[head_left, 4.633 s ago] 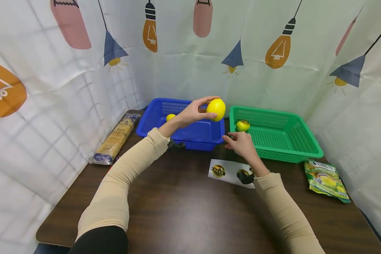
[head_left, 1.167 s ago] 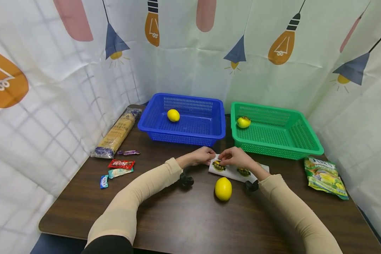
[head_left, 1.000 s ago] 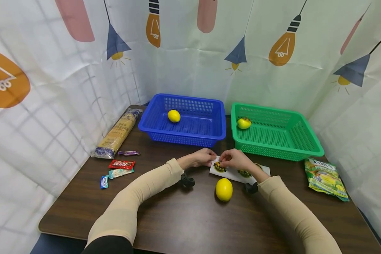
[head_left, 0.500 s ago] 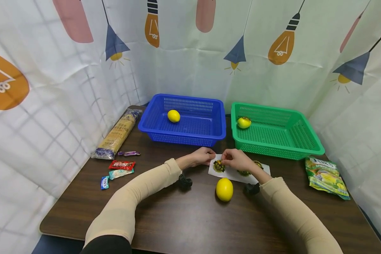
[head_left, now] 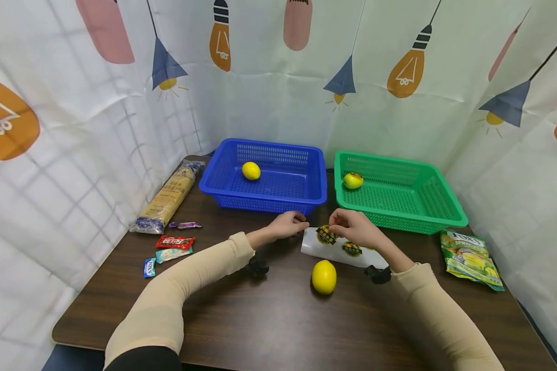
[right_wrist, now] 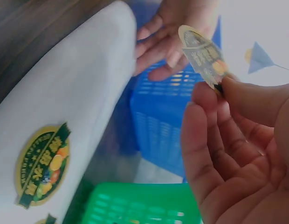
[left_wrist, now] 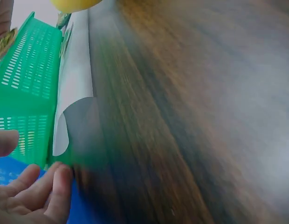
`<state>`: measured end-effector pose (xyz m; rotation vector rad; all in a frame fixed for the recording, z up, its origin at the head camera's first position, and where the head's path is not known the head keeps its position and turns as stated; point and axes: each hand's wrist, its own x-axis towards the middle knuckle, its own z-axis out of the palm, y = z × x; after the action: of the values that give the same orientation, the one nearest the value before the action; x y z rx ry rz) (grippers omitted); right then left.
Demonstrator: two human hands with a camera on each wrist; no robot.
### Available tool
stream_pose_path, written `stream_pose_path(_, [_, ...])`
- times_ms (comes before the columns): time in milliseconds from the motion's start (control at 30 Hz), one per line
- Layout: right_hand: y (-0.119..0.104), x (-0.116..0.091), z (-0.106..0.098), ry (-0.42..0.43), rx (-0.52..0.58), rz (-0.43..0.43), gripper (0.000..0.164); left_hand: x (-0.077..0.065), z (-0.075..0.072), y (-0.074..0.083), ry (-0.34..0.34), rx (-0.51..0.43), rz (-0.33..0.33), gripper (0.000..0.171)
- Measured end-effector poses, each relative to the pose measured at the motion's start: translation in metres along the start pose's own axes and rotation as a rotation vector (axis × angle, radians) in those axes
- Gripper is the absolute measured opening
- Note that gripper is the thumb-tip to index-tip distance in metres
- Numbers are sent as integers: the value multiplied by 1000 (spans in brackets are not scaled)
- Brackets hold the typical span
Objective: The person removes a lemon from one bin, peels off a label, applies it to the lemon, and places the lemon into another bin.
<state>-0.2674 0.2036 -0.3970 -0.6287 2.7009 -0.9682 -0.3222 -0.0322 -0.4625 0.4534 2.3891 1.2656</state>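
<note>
Between thumb and index finger, my right hand [head_left: 356, 228] pinches a round black-and-gold sticker [right_wrist: 202, 55], lifted clear of the white sticker sheet [head_left: 313, 248]. More such stickers remain on that sheet, one of them a fruit-label sticker [right_wrist: 43, 165] in the right wrist view. My left hand [head_left: 285, 225] is by the sheet's left end, its fingers loosely extended and holding nothing. In the left wrist view, a small gap separates its fingertips [left_wrist: 63, 175] from the curled sheet end. A yellow lemon [head_left: 324, 277] rests on the table just in front of the sheet.
Behind the hands stand a blue basket [head_left: 264, 202] with one lemon [head_left: 251, 170] and a green basket [head_left: 399, 219] with a stickered lemon [head_left: 353, 180]. A noodle packet [head_left: 167, 198] and several small sweets lie left. A green snack bag [head_left: 472, 260] lies right.
The lemon once in my left hand now rests on the table. My right hand has peeled a sticker off the sheet and moved slightly right; my left hand has let go of the sheet's end.
</note>
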Motion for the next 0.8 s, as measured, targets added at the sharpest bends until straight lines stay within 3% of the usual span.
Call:
stream_pose_path(133, [-8, -7, -4, -11, -20, 3, 5, -12, -5, -1, 73, 86, 90, 36])
stream_pose_path(233, [-12, -12, -7, -31, -29, -10, 6, -22, -6, 1, 124, 88, 190, 30])
stream_pose_path(300, [-14, -15, -7, -47, -32, -21, 7, -27, -4, 4, 124, 63, 256, 27])
stream_pose_path(400, [-15, -20, -2, -67, -24, -40, 8, -38, 2, 9, 67, 8, 294, 27])
stream_pose_path(600, [-13, -27, 14, -103, 18, -71, 9, -57, 20, 13, -96, -77, 213, 36])
stream_pose_path(800, [-10, -33, 23, -139, 90, -82, 8, -69, 34, 12, -198, -107, 119, 41])
